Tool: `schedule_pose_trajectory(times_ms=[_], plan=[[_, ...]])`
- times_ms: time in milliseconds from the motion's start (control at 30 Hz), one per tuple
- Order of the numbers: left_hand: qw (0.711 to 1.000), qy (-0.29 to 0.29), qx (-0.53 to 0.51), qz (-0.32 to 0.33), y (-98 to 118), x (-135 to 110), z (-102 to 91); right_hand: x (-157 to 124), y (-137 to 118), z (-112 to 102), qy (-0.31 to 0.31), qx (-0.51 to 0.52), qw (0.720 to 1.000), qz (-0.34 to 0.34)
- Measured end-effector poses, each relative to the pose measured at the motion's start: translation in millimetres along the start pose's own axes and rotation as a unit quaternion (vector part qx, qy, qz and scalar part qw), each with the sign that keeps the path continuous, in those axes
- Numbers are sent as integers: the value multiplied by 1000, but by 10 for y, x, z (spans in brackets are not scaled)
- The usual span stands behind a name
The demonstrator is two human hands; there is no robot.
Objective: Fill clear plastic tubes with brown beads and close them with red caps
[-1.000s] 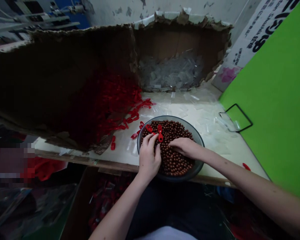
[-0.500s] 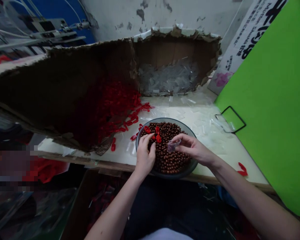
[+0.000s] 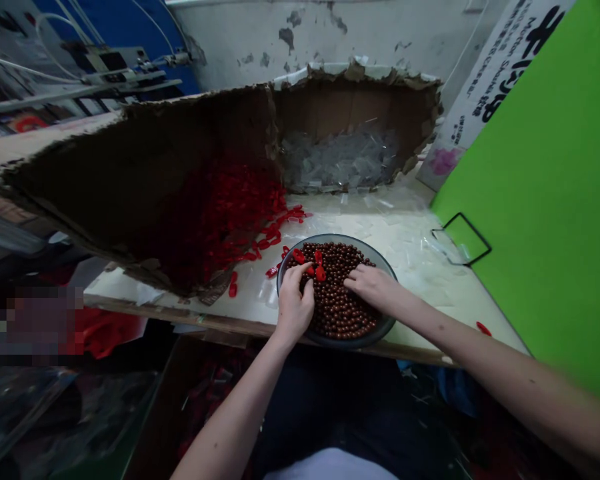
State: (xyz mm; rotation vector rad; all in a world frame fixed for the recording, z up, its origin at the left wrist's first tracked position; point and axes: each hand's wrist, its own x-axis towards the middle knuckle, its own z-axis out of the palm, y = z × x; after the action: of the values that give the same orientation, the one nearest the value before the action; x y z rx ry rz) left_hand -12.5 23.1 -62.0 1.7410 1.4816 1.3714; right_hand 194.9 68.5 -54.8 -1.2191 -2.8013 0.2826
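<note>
- Your left hand [image 3: 294, 310] curls narrowly into the brown beads [image 3: 343, 313], beside a red plastic clip [image 3: 321, 273] at 12 o'clock; you can't tell whether it's holding anything
- Your right hand [image 3: 375, 287] lies open on the beads at 3 o'clock, nothing clear showing in it
- Your hands hide part of the grey bowl [image 3: 338, 236] on the worktop [image 3: 405, 233]

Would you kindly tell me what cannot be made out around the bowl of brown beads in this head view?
Left hand: its fingers hide whether it grips anything among the brown beads.
Right hand: its palm and fingers hide anything it may hold.
Red plastic pieces in the cardboard box: the box's shadow makes their shape too dark to tell.
Pixelated patch at the left edge: blurred beyond recognition.
</note>
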Motion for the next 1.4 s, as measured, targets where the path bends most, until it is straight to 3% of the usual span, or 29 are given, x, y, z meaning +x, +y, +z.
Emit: schedule_pose_trajectory(times_ms=[133,200,267,333,400,467,533,633,733,900,1100,1400], plan=[[1000,-6,8,-1,6,-4,-4,46,-123,108,-21,57,998,-22],[1000,-7,7,-2,5,-4,-4,23,-71,89,-16,84,996,-13],[1000,-7,5,-2,-1,-2,-3,-24,11,40,7,177,984,20],[1000,-6,1,-3,-10,4,1,-80,65,-21,31,345,936,63],[1000,-7,-11,-7,-10,13,5,-125,63,-83,62,503,856,99],[999,-15,-42,-19,17,28,13,-153,12,-151,95,575,804,116],[993,-42,-100,-42,87,48,27,-162,-60,-230,115,602,782,115],[966,-120,-220,-66,263,88,66,-149,-161,-363,142,616,769,94],[939,-148,-303,-60,446,133,104,-126,-244,-488,178,611,767,79],[935,-126,-321,-87,600,188,64,-142,-342,-643,202,574,791,58],[915,-154,-353,-124,646,220,-74,-179,-369,-784,157,482,862,19],[898,-169,-387,-125,737,240,-175,-197,-462,-1022,136,457,879,11]])
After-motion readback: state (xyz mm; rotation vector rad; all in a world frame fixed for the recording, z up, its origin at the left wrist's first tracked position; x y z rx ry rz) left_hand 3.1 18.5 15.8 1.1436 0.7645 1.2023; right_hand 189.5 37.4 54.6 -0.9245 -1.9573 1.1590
